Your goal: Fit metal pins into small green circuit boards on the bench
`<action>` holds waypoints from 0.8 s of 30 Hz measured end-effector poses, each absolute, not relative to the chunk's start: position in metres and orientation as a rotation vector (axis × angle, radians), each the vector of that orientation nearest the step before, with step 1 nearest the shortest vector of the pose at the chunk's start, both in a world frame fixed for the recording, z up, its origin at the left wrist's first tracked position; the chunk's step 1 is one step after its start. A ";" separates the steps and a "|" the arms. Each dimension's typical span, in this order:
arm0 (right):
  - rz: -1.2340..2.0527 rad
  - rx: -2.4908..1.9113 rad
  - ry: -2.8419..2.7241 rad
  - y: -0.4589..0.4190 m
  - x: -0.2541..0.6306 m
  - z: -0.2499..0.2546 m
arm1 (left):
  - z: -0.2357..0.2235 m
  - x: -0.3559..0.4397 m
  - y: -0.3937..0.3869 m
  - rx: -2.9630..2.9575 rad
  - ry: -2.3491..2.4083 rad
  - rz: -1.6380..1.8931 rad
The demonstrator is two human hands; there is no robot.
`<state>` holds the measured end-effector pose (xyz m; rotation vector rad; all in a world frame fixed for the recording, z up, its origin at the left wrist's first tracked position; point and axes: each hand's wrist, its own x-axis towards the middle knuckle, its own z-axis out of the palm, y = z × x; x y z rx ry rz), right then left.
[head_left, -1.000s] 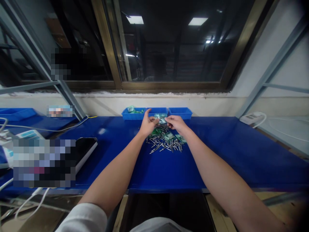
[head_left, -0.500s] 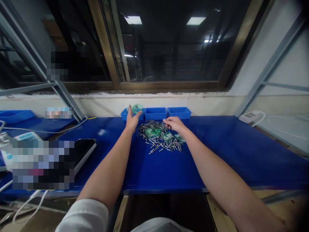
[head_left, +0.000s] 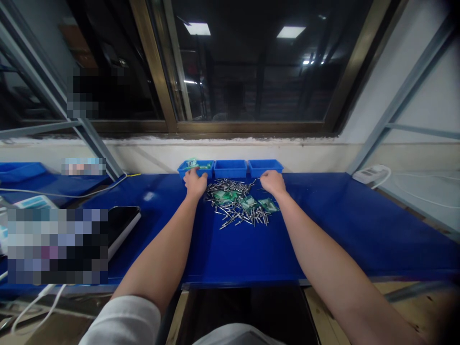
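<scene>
My left hand is over the front edge of the left blue bin, its fingers apart and nothing in them. Green plastic packets lie in that bin. My right hand is closed, fingers curled down, just right of a pile of metal pop rivets and in front of the right blue bin. Its fingertips are hidden, so what they hold cannot be made out. More green packets lie among the rivets, one at the pile's right edge.
A middle blue bin stands between the other two against the wall. On the left of the blue table lie a dark-topped flat device and cables. A white power strip is at the right, beside a metal frame post.
My left hand has released a green packet into the left bin and dropped lower. My right hand has moved right, off the rivet pile, its fingers still curled.
</scene>
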<state>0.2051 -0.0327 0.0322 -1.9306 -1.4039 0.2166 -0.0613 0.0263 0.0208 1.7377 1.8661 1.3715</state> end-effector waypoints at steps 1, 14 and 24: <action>0.186 -1.987 -1.389 -0.034 0.209 0.033 | 0.021 -0.060 0.026 1.780 1.854 1.367; 0.293 -1.980 -1.528 -0.024 0.226 0.005 | 0.003 -0.037 0.008 2.374 1.764 0.572; 0.164 -2.030 -1.755 -0.010 0.213 -0.008 | -0.006 -0.030 0.014 2.482 1.564 0.464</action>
